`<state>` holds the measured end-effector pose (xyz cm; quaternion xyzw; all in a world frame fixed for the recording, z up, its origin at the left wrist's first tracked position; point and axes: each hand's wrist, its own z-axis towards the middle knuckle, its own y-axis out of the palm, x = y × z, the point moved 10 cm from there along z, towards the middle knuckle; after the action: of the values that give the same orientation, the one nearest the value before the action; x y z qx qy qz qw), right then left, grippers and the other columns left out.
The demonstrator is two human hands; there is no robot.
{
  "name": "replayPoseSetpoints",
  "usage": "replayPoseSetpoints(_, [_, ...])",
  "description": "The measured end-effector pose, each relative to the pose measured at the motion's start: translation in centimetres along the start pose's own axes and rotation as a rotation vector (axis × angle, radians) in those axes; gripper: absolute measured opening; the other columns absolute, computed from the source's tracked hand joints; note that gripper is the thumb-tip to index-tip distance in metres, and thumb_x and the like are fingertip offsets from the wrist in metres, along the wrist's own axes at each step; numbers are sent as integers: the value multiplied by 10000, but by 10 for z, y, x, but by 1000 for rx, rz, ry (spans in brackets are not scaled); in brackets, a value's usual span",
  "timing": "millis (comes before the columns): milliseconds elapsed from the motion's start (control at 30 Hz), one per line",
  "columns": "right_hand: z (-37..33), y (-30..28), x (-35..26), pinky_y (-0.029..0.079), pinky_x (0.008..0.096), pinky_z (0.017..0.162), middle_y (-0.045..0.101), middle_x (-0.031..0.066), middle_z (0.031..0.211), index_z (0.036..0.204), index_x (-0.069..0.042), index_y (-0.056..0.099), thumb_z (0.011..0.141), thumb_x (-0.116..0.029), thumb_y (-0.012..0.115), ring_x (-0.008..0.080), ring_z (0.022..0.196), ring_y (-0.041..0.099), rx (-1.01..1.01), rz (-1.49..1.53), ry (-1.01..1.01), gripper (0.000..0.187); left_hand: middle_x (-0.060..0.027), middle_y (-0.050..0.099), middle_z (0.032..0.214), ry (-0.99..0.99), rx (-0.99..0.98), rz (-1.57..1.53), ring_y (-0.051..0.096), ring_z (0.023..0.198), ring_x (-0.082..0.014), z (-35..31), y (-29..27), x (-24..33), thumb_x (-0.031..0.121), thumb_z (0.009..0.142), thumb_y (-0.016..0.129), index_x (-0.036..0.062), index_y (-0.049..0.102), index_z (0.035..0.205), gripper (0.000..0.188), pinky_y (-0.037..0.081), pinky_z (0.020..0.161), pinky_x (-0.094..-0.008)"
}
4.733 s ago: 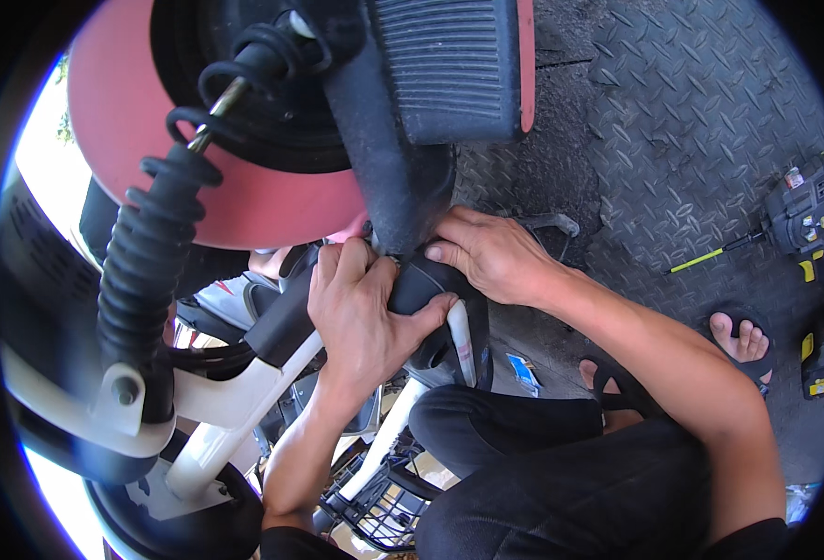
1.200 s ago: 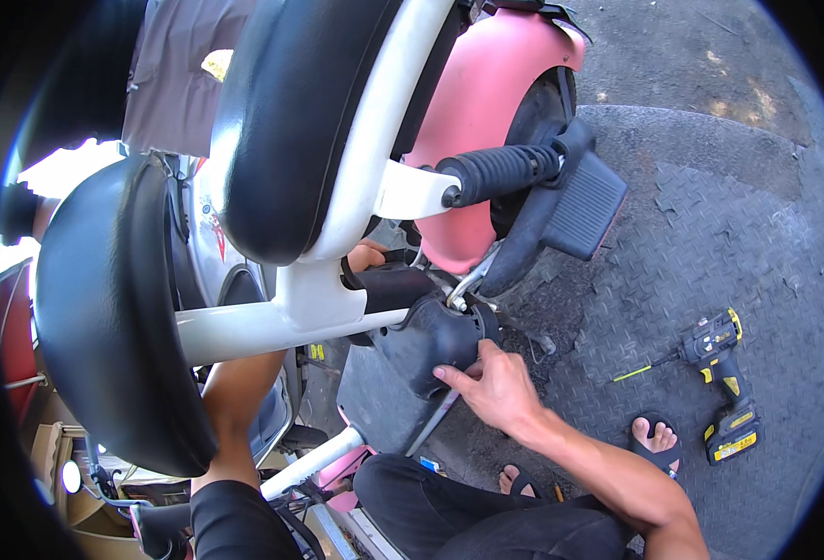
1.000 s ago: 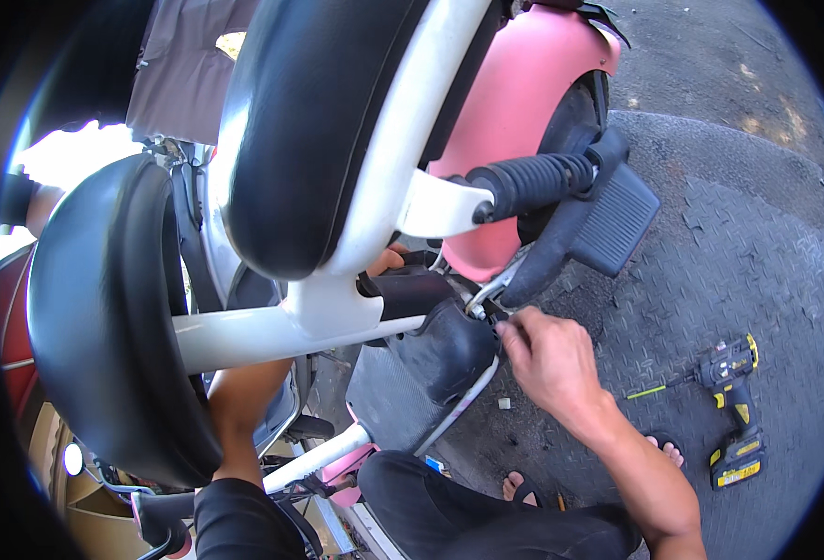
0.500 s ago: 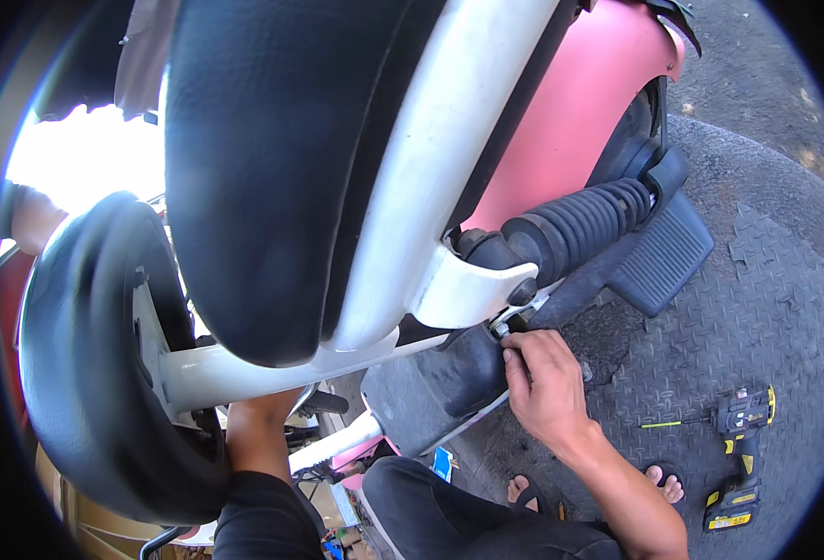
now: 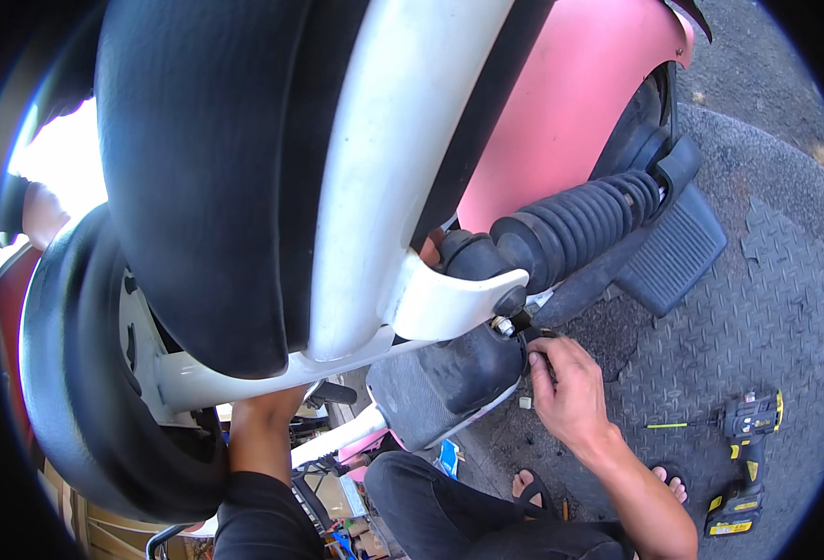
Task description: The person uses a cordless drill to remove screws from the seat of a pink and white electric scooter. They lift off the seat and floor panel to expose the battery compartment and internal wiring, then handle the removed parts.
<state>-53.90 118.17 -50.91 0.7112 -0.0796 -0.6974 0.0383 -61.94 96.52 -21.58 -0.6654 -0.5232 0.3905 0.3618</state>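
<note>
- Since half a second ago the view has closed in: the black seat (image 5: 216, 177) and white frame (image 5: 403, 177) now fill most of the picture, and the right hand (image 5: 566, 392) has stayed at the same joint.
- The right forearm rises from the lower right, wrist bent, knuckles up.
- The ribbed boot (image 5: 585, 224) runs from lower left up to the right, toward the footrest (image 5: 669, 252).
- The right fingers are curled nearly closed, tips pinching at a small bolt (image 5: 505, 326) below the boot's lower end.
- The left forearm (image 5: 263, 434) goes up behind the frame; its hand is hidden.
- A drill (image 5: 743, 453) lies on the floor (image 5: 776, 308), right.
</note>
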Motion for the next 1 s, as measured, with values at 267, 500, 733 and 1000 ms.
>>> replayPoseSetpoints(267, [-35,-34,60,601,491,815,767,224,1003,1096,22,749,1005,-11,699,437,907,757,-8,-24,303,109,-192,845,1075,58,-124,96,790,977,-397,82,42,1,173,800,730,16,861,1086,353,610,921,-480])
replayPoseSetpoints(500, [-77,-31,58,601,512,850,771,259,1018,1100,20,756,1014,-59,690,475,968,758,-45,-91,251,134,-189,850,1067,77,-266,236,794,963,-395,209,117,-2,167,782,731,17,868,1078,358,615,914,-478])
replayPoseSetpoints(733, [-91,42,43,550,439,1144,684,215,1469,1553,88,549,1030,-100,739,291,1281,708,-216,1046,695,588,-219,843,1015,249,-385,390,785,945,-478,260,153,-3,211,812,760,54,886,1010,282,616,914,-546])
replayPoseSetpoints(1000, [-102,98,-3,467,357,1141,572,237,1569,1654,98,327,945,56,670,260,1396,593,44,1153,599,789,-192,843,1124,49,-408,340,804,1098,-318,231,125,27,97,881,738,-6,833,1245,391,594,1009,-409])
